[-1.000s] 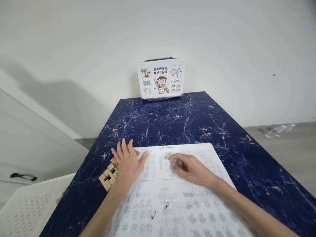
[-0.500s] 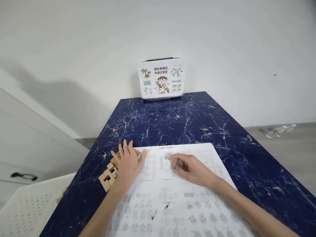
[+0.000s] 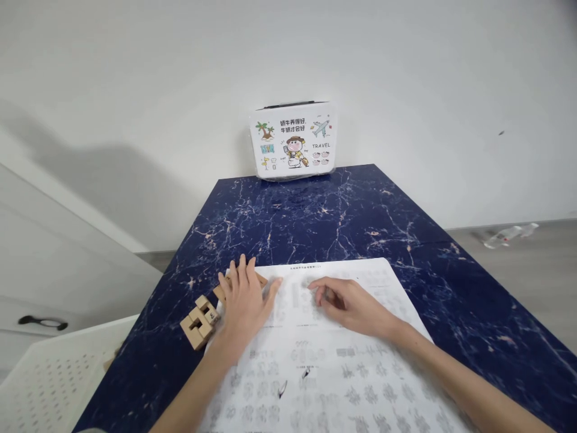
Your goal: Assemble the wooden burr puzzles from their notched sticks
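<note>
My left hand (image 3: pixel 247 300) lies palm down with its fingers spread over the upper left part of a printed sheet (image 3: pixel 288 337). Flat wooden pieces (image 3: pixel 219 293) show around its fingers; most of them are hidden beneath the palm. Just left of the hand, on the table and the sheet's edge, several notched wooden puzzle blocks (image 3: pixel 198 326) sit close together, one marked "3". My right hand (image 3: pixel 354 304) rests on the sheet's upper right half, fingers loosely curled and index finger reaching left. Nothing shows in its grasp.
A white case with cartoon prints (image 3: pixel 295 141) stands at the far end of the blue marbled table (image 3: pixel 288 222), against the wall. To the lower left is a white perforated basket (image 3: pixel 54 385). A clear plastic bottle (image 3: pixel 509 236) lies on the floor at right.
My left hand has slid to the right, and the wooden pieces under it have come away from the notched blocks. My right hand has stayed nearly still.
</note>
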`<state>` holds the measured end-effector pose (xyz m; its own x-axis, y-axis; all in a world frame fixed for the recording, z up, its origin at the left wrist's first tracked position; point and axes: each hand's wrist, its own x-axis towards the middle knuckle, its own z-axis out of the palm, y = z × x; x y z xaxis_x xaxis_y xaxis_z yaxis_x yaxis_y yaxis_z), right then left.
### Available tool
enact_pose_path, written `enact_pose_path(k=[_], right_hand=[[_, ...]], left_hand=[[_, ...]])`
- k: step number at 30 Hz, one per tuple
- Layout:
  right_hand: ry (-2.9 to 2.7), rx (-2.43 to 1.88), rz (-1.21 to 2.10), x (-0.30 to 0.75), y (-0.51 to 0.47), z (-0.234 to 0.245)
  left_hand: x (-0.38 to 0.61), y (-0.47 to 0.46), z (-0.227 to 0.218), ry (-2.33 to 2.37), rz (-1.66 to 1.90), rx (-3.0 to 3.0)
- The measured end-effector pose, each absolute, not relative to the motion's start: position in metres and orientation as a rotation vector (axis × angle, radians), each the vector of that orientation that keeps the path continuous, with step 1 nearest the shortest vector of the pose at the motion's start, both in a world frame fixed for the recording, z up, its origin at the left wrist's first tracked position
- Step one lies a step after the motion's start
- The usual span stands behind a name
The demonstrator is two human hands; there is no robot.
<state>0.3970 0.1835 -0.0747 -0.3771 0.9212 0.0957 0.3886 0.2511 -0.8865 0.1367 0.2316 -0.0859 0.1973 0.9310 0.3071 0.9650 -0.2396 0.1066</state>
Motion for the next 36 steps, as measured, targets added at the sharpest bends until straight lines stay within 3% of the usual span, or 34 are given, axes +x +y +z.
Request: enact_pose_path(k=[11,15,25,30,32,36], right_hand=[[-1.891,-1.199,1.079,0.397,0.184,-0.076],[-1.903,-1.194,1.068,0.396,0.183,-0.077],[-1.914,-1.175,1.048,0.397,0.184,-0.076],[-1.96,-1.159,0.902,0.396,0.181,-0.075],[-1.995,-1.138,0.804,0.395,0.179,-0.074],[-2.068,-1.075,0.658,0.392,0.176,-0.073]], left_hand=[[0.161,0.205,-0.072,-1.533,-0.568,-2.909],[0.16,0.209,-0.065,-1.461,-0.786,-2.954],[0.151,0.228,-0.058,-2.284,-1.436,-2.774],[0.156,0.227,-0.069,-2.281,-1.722,-3.032],[0.155,0.226,-0.071,-2.185,-1.701,-3.185],[0.145,0.226,-0.058,-1.985,-1.28,-3.359]])
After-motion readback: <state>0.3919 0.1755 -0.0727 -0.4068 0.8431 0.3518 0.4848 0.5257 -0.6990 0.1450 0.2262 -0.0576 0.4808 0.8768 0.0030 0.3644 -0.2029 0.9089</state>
